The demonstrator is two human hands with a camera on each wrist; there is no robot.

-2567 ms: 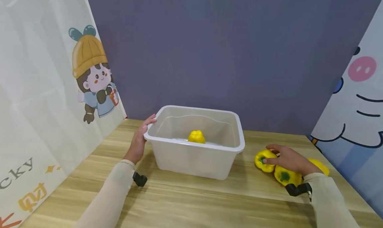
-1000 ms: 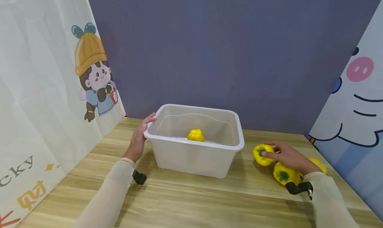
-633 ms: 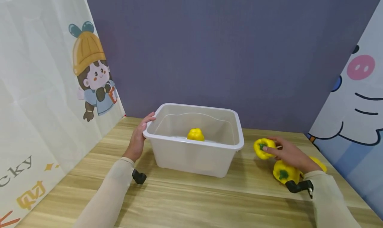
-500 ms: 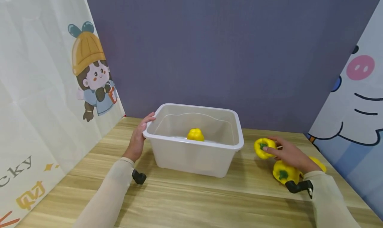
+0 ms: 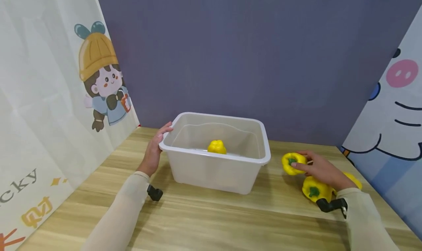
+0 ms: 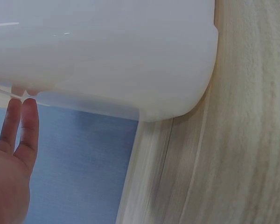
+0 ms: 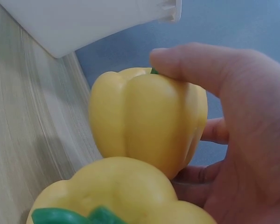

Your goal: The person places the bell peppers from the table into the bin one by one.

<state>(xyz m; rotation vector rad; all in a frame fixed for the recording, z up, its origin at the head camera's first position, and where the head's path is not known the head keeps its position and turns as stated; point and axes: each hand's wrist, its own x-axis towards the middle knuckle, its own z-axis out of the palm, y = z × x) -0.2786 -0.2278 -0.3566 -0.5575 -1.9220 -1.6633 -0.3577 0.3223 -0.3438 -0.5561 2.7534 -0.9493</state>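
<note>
- Held pepper (image 5: 292, 161): yellow, squat, no marked long axis; right of centre in the head view, off the bin's right side and apart from it. Green stem end faces up and toward the viewer. It appears raised from the table (image 5: 214, 221).
- Right hand (image 5: 324, 168): grips the held pepper, thumb across the top by the stem, fingers behind. The pepper lies at its left, on the bin-facing side; this is by far the nearer hand.
- Bin (image 5: 211, 172): white, upright, centre of frame. Its right rim is the edge nearest the held pepper; bare table shows between.
- Left hand (image 5: 154, 154): at the bin's far-left edge, touching the rim, visible fingers extended.
- Pepper in the bin (image 5: 216, 146): one, yellow.
- Front pepper (image 5: 318, 190): lower right, on the table, below the right hand.
- Rear pepper (image 5: 353, 179): mostly hidden behind the right wrist.
</note>
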